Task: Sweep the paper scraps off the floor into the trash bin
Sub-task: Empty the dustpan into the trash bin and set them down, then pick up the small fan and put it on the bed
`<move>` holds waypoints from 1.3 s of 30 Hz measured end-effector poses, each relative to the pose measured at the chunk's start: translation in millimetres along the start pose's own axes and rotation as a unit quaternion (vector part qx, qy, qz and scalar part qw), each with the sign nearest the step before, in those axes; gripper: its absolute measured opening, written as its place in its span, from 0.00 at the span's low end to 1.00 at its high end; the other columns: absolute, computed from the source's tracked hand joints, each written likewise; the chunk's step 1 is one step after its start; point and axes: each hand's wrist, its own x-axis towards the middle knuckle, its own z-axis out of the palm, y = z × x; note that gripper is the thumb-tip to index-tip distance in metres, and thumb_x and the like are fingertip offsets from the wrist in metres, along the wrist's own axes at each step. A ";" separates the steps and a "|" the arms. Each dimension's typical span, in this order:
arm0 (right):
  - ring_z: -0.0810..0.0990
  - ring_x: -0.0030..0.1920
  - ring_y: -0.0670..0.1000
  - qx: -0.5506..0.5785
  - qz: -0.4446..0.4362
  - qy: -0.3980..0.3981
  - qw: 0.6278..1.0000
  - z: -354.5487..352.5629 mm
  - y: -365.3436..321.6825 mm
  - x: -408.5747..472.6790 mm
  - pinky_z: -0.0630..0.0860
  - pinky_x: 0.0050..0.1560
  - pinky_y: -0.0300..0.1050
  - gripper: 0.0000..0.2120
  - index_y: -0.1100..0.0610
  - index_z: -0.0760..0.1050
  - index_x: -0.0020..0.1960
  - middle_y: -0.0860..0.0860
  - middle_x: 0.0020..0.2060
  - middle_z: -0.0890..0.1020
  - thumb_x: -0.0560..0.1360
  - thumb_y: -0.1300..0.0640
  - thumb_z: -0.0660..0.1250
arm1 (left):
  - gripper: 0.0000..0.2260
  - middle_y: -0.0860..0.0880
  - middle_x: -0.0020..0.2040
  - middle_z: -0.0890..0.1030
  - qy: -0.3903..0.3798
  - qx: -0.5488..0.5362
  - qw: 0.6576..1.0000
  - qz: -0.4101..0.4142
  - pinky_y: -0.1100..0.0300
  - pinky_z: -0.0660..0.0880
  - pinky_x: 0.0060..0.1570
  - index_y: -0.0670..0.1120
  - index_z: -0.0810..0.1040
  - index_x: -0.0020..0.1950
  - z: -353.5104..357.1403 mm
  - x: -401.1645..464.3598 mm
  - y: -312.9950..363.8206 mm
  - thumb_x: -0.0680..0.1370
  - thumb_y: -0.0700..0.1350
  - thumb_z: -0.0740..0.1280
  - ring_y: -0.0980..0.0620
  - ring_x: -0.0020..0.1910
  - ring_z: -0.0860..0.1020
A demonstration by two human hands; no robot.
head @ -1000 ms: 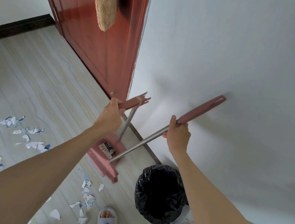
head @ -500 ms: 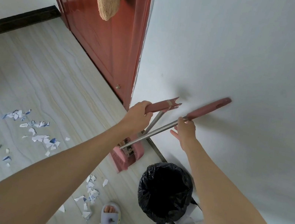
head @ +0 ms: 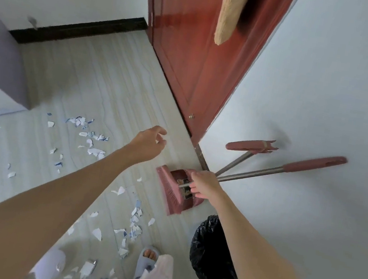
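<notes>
Gripping the broom shaft low, the right hand is set, left hand loose and empty; paper scraps unswept, trash bin waiting

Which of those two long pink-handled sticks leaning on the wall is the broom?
Start at the red door; beyond its edge two handles lean on the white wall. The broom has the longer, smooth-tipped handle, gripped low on its metal shaft by the right hand; the dustpan handle ends in a notched clip.
</notes>
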 end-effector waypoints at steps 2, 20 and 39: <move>0.75 0.36 0.51 -0.038 -0.033 -0.026 0.998 37.9 -17.7 -13.8 0.74 0.38 0.43 0.15 0.53 0.69 0.35 0.52 0.35 0.76 0.79 0.53 0.58 | 0.16 0.47 0.63 0.76 0.038 -0.013 0.999 -0.034 0.60 0.69 0.51 0.46 0.69 0.70 -28.1 -24.2 -35.5 0.82 0.45 0.58 0.47 0.58 0.75; 0.73 0.51 0.56 -0.440 -0.284 -0.202 0.827 457.9 -2.9 -101.1 0.67 0.47 0.41 0.16 0.64 0.73 0.57 0.59 0.55 0.77 0.80 0.57 0.51 | 0.14 0.45 0.61 0.79 0.289 -0.117 0.908 -0.279 0.58 0.71 0.54 0.45 0.74 0.66 -78.1 -295.6 -438.7 0.81 0.42 0.57 0.43 0.59 0.76; 0.78 0.54 0.56 -0.765 -0.289 -0.313 0.483 813.9 205.4 171.2 0.72 0.62 0.52 0.20 0.58 0.74 0.58 0.54 0.49 0.78 0.72 0.48 0.70 | 0.14 0.44 0.63 0.74 0.267 0.002 0.907 -0.327 0.56 0.68 0.63 0.43 0.73 0.66 132.0 -156.8 -801.5 0.82 0.43 0.57 0.46 0.63 0.72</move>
